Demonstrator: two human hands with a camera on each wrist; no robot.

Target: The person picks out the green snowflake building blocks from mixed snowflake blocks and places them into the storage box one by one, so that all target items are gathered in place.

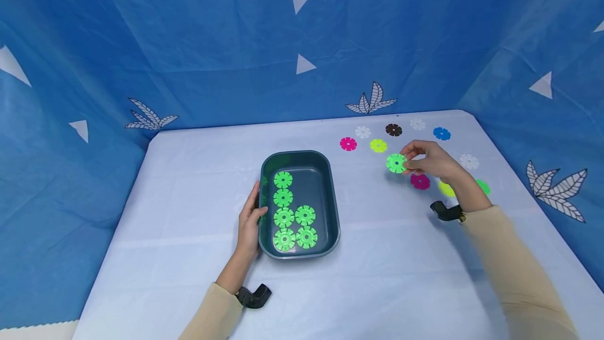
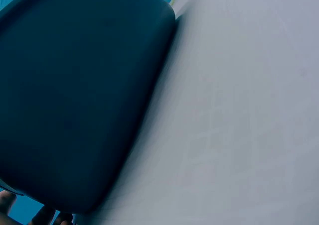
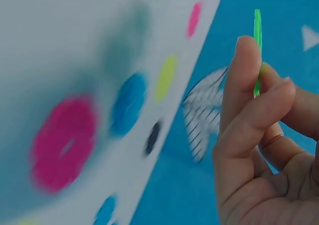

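Note:
My right hand [image 1: 429,159] pinches a green notched plastic disc [image 1: 395,163] between thumb and fingers, above the table on the right. In the right wrist view that green disc [image 3: 257,31] is seen edge-on at the fingertips. My left hand [image 1: 248,224] grips the left side of a dark blue-grey tray [image 1: 321,188], its thumb over the rim. Several green discs [image 1: 283,198] lie flat in the tray along its left and near part. In the left wrist view the tray's outer wall [image 2: 75,95] fills the left half, and a few fingertips show below it.
Around my right hand lie loose discs: pink [image 1: 348,144], yellow [image 1: 378,145], brown [image 1: 394,129], blue [image 1: 442,133], white [image 1: 469,161] and magenta [image 1: 420,181]. My wrist partly covers a yellow disc [image 1: 446,188] and a green one [image 1: 483,187]. Blue patterned cloth [image 1: 236,41] hangs behind the white table [image 1: 198,182].

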